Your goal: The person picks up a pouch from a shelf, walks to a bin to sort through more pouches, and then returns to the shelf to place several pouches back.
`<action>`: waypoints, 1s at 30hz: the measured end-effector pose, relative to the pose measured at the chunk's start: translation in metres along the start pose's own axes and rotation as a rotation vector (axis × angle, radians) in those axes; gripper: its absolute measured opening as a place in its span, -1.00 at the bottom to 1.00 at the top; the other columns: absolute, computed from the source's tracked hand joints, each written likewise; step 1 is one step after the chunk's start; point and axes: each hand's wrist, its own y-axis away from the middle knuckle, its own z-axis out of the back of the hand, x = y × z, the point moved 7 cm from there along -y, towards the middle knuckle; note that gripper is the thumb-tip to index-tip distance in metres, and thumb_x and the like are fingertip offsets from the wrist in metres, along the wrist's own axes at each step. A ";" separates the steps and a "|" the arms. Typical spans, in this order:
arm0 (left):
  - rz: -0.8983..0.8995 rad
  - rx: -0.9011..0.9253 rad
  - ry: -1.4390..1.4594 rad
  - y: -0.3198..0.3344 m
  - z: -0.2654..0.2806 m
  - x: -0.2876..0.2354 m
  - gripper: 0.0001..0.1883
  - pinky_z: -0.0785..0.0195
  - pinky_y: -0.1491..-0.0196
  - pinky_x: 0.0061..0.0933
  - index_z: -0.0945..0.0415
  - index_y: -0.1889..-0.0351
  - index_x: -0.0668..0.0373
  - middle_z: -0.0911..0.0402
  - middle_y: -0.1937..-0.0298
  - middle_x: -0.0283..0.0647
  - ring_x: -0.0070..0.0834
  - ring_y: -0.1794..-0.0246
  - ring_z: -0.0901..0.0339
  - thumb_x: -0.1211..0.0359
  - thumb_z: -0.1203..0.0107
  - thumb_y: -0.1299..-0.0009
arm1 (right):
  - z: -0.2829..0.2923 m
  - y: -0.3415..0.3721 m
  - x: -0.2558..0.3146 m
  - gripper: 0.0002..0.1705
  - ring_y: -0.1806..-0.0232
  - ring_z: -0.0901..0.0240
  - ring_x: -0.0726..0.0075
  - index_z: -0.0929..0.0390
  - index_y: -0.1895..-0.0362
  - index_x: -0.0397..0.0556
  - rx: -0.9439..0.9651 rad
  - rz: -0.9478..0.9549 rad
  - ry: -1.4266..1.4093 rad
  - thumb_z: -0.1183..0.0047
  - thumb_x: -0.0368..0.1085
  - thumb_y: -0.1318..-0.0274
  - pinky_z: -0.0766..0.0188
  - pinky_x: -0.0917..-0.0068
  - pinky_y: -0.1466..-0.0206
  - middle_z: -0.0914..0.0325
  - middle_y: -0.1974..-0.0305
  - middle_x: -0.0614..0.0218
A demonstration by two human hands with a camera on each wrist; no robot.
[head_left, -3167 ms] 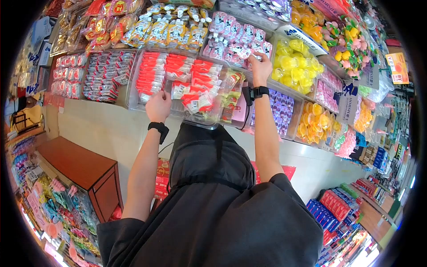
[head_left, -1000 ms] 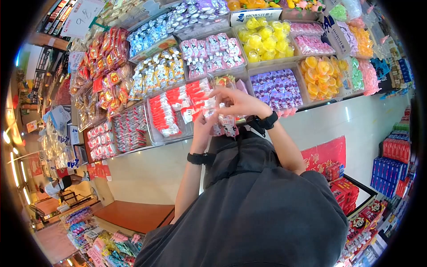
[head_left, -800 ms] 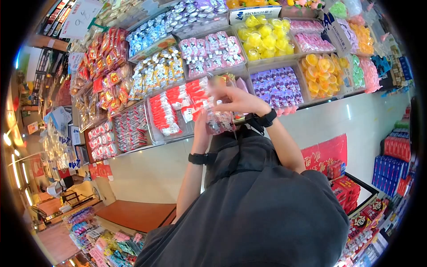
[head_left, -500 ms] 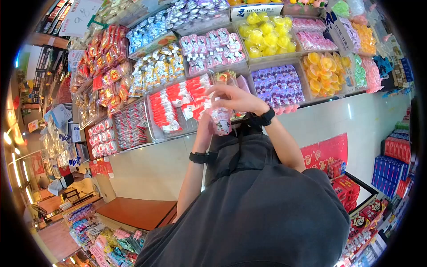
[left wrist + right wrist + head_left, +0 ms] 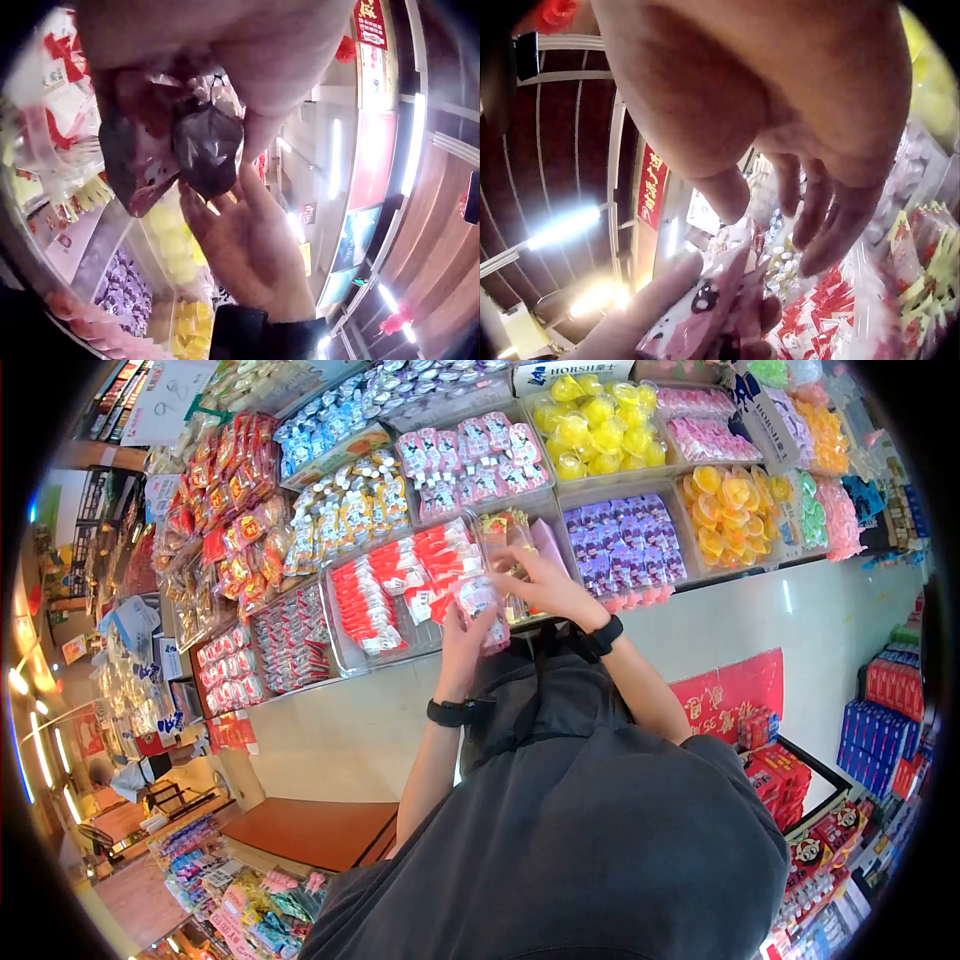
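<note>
My left hand [image 5: 463, 648] grips pink drink pouches [image 5: 476, 598] with a black-and-white cartoon print, over the front edge of the display. From the right wrist view, the printed side of one pouch [image 5: 694, 311] faces up between the left thumb and fingers. Darker, shadowed pouches [image 5: 208, 150] hang under the palm in the left wrist view. My right hand [image 5: 550, 588] hovers just to the right of the pouches, its fingers loosely bent and thumb apart. Nothing shows between those fingers [image 5: 821, 225] in the right wrist view.
A clear bin of red-and-white packets [image 5: 365, 610] lies left of the hands. Behind it is a bin of matching pink pouches [image 5: 470, 455]. Yellow cups [image 5: 600, 425], purple packets [image 5: 622, 545] and orange cups [image 5: 730, 510] fill bins to the right.
My right hand has left the pink pouch bin and come toward the left, which now holds pouches. In the last half second the right fingers have drawn slightly away from them.
</note>
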 end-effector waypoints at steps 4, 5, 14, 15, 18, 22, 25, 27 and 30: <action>0.003 0.007 0.139 -0.001 -0.007 -0.009 -0.59 -0.60 0.01 -0.45 -0.33 -0.40 0.20 -0.63 -0.07 -0.28 -0.56 0.04 -0.65 0.21 0.00 -0.71 | -0.016 0.014 -0.021 -0.32 0.00 -0.58 0.44 -0.35 -0.49 -0.07 0.135 -0.203 -0.022 -0.24 -0.10 -0.44 -0.55 0.40 -0.09 -0.64 -0.06 0.22; 0.029 0.060 0.174 -0.007 -0.001 -0.002 -0.59 -0.61 0.01 -0.46 -0.32 -0.40 0.19 -0.62 -0.05 -0.29 -0.57 0.06 -0.64 0.21 0.01 -0.71 | -0.015 0.015 -0.023 -0.28 -0.03 -0.59 0.42 -0.35 -0.48 -0.09 0.115 -0.244 0.031 -0.31 -0.09 -0.39 -0.56 0.40 -0.10 -0.64 -0.08 0.19; 0.041 0.050 -0.007 -0.007 0.014 0.009 -0.58 -0.64 -0.04 -0.40 -0.33 -0.39 0.25 -0.67 -0.17 -0.22 -0.52 -0.08 -0.69 0.43 -0.10 -0.63 | 0.009 0.018 -0.045 -0.19 -0.06 -0.61 0.39 -0.31 -0.37 -0.23 -0.235 -0.228 -0.323 -0.47 -0.16 -0.20 -0.59 0.42 -0.07 -0.63 -0.09 0.17; 0.042 0.041 0.005 -0.006 0.013 0.003 -0.60 -0.63 -0.03 -0.42 -0.37 -0.38 0.27 -0.69 -0.14 -0.25 -0.53 -0.06 -0.69 0.44 -0.11 -0.62 | 0.012 0.016 -0.051 -0.21 -0.06 -0.61 0.40 -0.32 -0.36 -0.22 -0.263 -0.204 -0.310 -0.46 -0.17 -0.21 -0.59 0.42 -0.08 -0.63 -0.10 0.17; 0.002 -0.047 0.005 -0.002 0.002 -0.014 -0.65 -0.35 0.26 -0.68 -0.50 -0.31 0.19 -0.66 0.04 -0.47 -0.79 0.23 -0.52 0.37 -0.18 -0.61 | 0.016 0.013 -0.065 -0.28 -0.09 -0.58 0.45 -0.32 -0.41 -0.17 -0.280 -0.133 -0.227 -0.35 -0.16 -0.33 -0.56 0.42 -0.10 -0.61 -0.11 0.22; 0.031 -0.043 0.041 -0.006 -0.001 -0.020 -0.67 -0.37 0.23 -0.67 -0.51 -0.29 0.20 -0.63 0.04 -0.46 -0.79 0.21 -0.50 0.28 -0.14 -0.66 | 0.002 0.015 -0.064 -0.30 -0.08 -0.54 0.49 -0.29 -0.48 -0.13 -0.173 -0.248 -0.187 -0.23 -0.10 -0.44 -0.52 0.44 -0.10 -0.60 -0.10 0.25; -0.015 -0.041 -0.013 -0.014 0.001 -0.011 -0.64 -0.42 0.14 -0.63 -0.50 -0.31 0.23 -0.62 -0.02 -0.43 -0.76 0.12 -0.51 0.23 -0.09 -0.70 | -0.012 0.020 -0.039 -0.29 -0.10 -0.50 0.50 -0.24 -0.54 -0.09 -0.092 -0.292 -0.289 -0.16 -0.06 -0.51 -0.49 0.48 -0.07 -0.57 -0.12 0.29; -0.097 -0.082 -0.010 -0.016 -0.005 -0.009 -0.61 -0.44 0.07 -0.59 -0.47 -0.34 0.25 -0.60 -0.09 -0.38 -0.71 0.06 -0.52 0.20 -0.06 -0.71 | -0.016 0.023 -0.020 -0.26 -0.14 -0.49 0.50 -0.17 -0.59 -0.10 -0.108 -0.274 -0.348 -0.14 -0.09 -0.53 -0.48 0.50 -0.10 -0.55 -0.19 0.29; -0.011 -0.156 0.031 -0.018 -0.005 -0.002 -0.55 -0.44 -0.07 -0.56 -0.38 -0.41 0.26 -0.57 -0.16 -0.31 -0.62 -0.04 -0.54 0.17 -0.04 -0.73 | -0.018 0.024 -0.027 -0.20 -0.18 -0.49 0.49 -0.10 -0.61 -0.15 -0.066 -0.251 -0.425 -0.19 -0.16 -0.50 -0.49 0.50 -0.15 -0.55 -0.22 0.27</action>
